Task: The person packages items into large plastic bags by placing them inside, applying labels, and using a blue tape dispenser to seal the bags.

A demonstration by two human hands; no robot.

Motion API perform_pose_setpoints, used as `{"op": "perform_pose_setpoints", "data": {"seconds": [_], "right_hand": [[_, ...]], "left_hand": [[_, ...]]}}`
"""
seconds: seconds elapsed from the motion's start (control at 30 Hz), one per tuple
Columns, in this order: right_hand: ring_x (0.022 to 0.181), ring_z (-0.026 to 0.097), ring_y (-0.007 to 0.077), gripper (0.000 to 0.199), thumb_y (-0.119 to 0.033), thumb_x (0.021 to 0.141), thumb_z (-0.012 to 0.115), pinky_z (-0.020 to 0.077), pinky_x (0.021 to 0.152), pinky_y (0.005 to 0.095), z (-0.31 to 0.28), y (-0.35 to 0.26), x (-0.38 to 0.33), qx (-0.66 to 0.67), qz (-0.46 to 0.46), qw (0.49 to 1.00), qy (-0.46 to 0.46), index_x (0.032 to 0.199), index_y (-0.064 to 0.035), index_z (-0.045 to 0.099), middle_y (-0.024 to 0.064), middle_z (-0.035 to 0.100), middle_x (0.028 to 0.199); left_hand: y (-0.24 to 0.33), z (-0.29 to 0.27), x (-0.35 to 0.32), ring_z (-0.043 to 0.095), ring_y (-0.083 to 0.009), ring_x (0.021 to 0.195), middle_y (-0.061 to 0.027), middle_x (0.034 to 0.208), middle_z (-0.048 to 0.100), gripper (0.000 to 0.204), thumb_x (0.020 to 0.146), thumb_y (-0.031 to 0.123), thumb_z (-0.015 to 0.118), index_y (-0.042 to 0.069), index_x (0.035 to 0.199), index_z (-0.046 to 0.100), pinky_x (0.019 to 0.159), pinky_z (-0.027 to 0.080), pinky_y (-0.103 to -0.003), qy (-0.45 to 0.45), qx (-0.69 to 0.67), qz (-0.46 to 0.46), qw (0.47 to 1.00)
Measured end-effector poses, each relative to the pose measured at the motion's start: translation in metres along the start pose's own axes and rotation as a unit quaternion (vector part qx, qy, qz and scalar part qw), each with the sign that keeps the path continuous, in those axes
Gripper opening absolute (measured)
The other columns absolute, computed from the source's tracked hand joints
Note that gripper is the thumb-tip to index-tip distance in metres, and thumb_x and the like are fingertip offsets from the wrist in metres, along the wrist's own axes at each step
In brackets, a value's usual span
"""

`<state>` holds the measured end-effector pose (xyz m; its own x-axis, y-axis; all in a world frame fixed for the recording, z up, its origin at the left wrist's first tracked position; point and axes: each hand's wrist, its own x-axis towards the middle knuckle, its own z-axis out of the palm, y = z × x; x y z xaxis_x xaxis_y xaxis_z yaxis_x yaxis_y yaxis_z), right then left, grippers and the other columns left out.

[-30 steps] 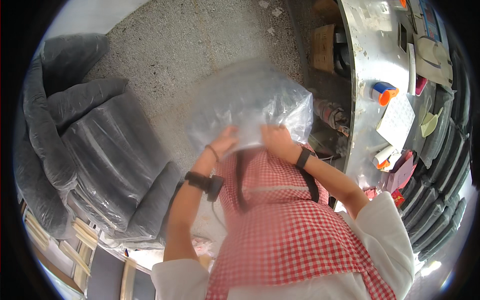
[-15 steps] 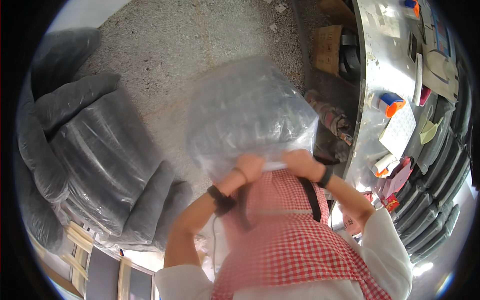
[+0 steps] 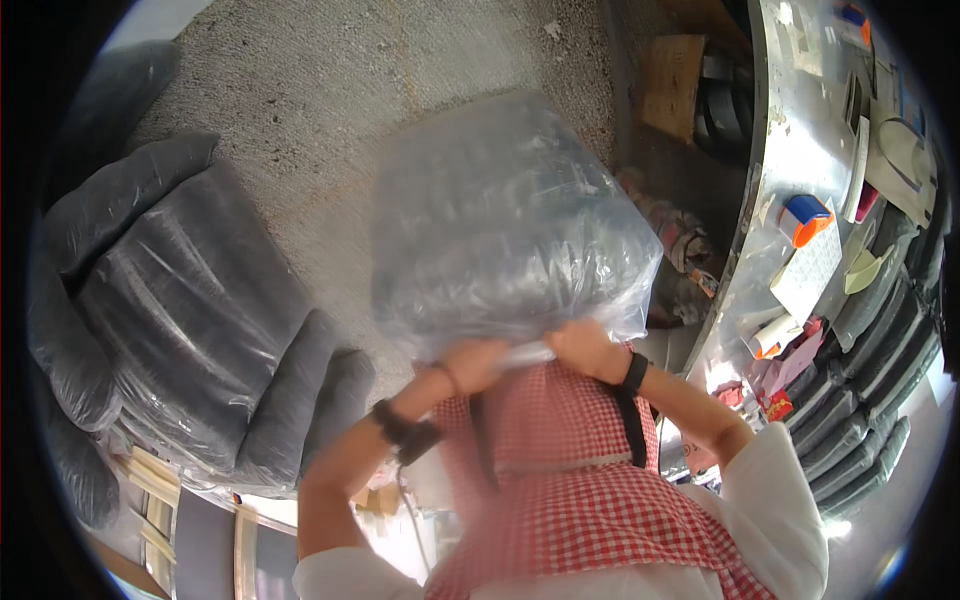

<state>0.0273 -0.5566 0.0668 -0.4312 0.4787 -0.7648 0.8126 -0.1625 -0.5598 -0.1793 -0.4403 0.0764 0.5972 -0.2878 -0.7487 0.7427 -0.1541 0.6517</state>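
A large clear plastic bag (image 3: pixel 500 220), packed full of dark grey material, hangs in front of my red-checked apron. My left hand (image 3: pixel 475 362) is closed on the bag's near edge, with its fingers partly blurred. Close by on the right, my right hand (image 3: pixel 585 348) grips the same gathered edge in a fist. A band of bunched plastic runs between the two hands. What exactly is folded inside the bag cannot be made out through the film.
To the left lies a pile of stuffed dark plastic bags (image 3: pixel 190 310). A metal-topped table (image 3: pixel 775 170) stands at right, bearing a blue-and-orange tape dispenser (image 3: pixel 805 220) and papers. Beneath it is a cardboard box (image 3: pixel 672 88). Stacked dark packages (image 3: pixel 850 410) rise beyond the table.
Both hands keep their hold on the bag's edge and have come slightly lower and closer together. The bag's right side has swung outward a little. The whole view has shifted slightly.
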Motion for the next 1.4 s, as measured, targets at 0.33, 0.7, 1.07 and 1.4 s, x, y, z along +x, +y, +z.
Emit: {"op": "perform_pose_setpoints", "data": {"seconds": [0.33, 0.7, 1.07, 1.4], "right_hand": [[0.077, 0.066, 0.0355, 0.012, -0.013, 0.072, 0.061, 0.0528, 0.065, 0.0451, -0.026, -0.007, 0.03, 0.048, -0.019, 0.997, -0.059, 0.077, -0.0048, 0.068, 0.0175, 0.067, 0.079], [0.08, 0.064, 0.0285, 0.025, -0.014, 0.074, 0.062, 0.0532, 0.066, 0.0375, -0.073, 0.077, -0.068, -0.075, 0.033, 0.978, 0.192, 0.097, -0.0059, 0.058, 0.0123, 0.065, 0.089], [0.065, 0.066, 0.0266, 0.006, -0.014, 0.074, 0.063, 0.0511, 0.056, 0.0414, -0.054, 0.001, 0.038, -0.077, -0.04, 0.996, 0.027, 0.077, -0.0091, 0.065, 0.0099, 0.067, 0.071], [0.07, 0.066, 0.0332, 0.02, -0.021, 0.072, 0.068, 0.0521, 0.061, 0.0428, -0.141, -0.003, 0.091, -0.005, -0.089, 0.995, 0.037, 0.082, -0.0048, 0.064, 0.0144, 0.066, 0.073]], "left_hand": [[0.016, 0.052, 0.04, 0.065, -0.0256, 0.084, -0.0069, 0.091, 0.065, 0.013, 0.084, 0.017, 0.051, 0.009, 0.093, 0.056, 0.07, 0.051, -0.04, 0.359, 0.123, 0.022, 0.925], [-0.03, 0.019, 0.094, 0.066, -0.0327, 0.077, -0.019, 0.079, 0.067, 0.019, 0.067, 0.012, 0.061, 0.002, 0.082, 0.066, 0.073, 0.051, -0.041, 0.08, -0.113, 0.146, 0.98], [-0.016, -0.024, -0.018, 0.065, -0.0282, 0.074, -0.0167, 0.078, 0.066, 0.047, 0.073, 0.045, 0.073, 0.008, 0.099, 0.061, 0.068, 0.051, -0.039, 0.158, -0.003, -0.093, 0.983], [0.005, -0.051, 0.044, 0.058, -0.0279, 0.082, -0.012, 0.093, 0.058, 0.025, 0.079, 0.025, 0.065, 0.003, 0.09, 0.056, 0.074, 0.048, -0.042, 0.645, 0.286, 0.055, 0.707]]}}
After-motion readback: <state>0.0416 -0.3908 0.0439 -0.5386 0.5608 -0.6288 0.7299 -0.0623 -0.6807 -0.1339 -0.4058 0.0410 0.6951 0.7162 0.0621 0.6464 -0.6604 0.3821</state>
